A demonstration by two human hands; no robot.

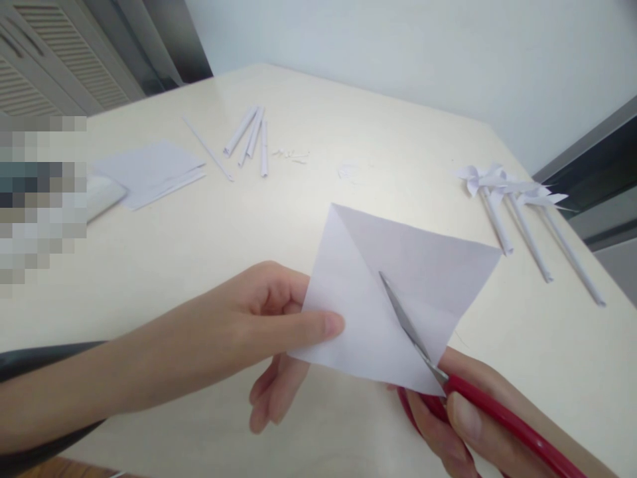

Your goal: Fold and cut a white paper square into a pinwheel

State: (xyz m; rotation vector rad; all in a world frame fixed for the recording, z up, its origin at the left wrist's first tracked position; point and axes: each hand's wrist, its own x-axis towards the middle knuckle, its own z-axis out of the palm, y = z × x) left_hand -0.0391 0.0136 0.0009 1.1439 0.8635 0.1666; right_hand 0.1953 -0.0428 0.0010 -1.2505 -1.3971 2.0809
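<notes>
My left hand (288, 325) pinches the left edge of a square sheet of white paper (408, 245), thumb on top and fingers beneath. A diagonal crease runs across the sheet from its upper left corner. My right hand (472, 418) grips the red handles of a pair of scissors (497, 408). One metal blade lies over the paper, along the crease from the lower right corner, and its tip points toward the middle. The other blade is hidden under the sheet. The paper is held above the table.
On the pale table (199, 265), three paper pinwheels on rolled sticks (522, 219) lie at right. Several rolled paper tubes (251, 136), a thin paper stick (206, 147) and small paper scraps (291, 155) lie toward the back. Stacked paper sheets (154, 169) rest at left, near a blurred patch.
</notes>
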